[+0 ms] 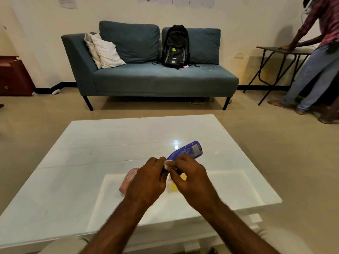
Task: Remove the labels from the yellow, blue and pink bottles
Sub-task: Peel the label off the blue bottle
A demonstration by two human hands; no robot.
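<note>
I hold the blue bottle point(189, 151) tilted above the white table point(77, 162), its far end pointing up and right. My left hand point(146, 182) grips its near end. My right hand point(190, 176) pinches a whitish peeled bit of label point(167, 165) at the bottle's lower part. The pink bottle point(129, 178) lies on the table just left of my left hand, partly hidden by it. A yellow bottle point(175, 186) shows only as small patches between and under my hands.
A blue sofa point(156, 79) with a black backpack point(175, 46) and pillows stands beyond the table. At the far right a person point(311, 61) leans on a dark folding table point(280, 52). A brown cabinet point(14, 76) is at the far left.
</note>
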